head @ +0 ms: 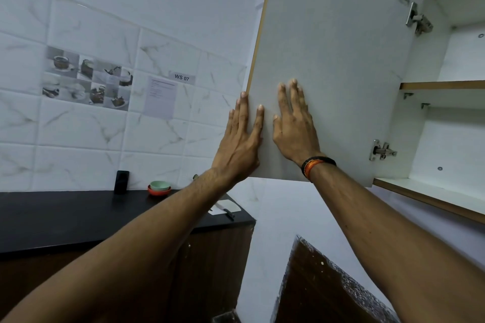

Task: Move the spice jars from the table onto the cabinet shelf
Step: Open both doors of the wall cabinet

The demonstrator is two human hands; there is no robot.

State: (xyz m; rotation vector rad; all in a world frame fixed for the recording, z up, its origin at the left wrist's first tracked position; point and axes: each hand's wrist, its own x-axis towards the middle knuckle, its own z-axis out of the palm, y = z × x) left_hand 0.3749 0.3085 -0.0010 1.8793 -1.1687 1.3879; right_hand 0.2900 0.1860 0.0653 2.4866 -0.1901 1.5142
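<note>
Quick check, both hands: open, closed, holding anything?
Left hand: open, empty, at the cabinet door edge, fingers partly behind it.
Right hand: open, flat against the door, holding nothing.

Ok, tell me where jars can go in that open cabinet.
Both levels look bare: above the middle shelf, and on the bottom shelf beneath it, right of the lower hinge. The open door, with both hands flat on it, flanks the left side.

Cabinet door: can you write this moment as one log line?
left hand: flat on cabinet door edge | right hand: flat on door | door: open | shelf: no jars visible
</note>
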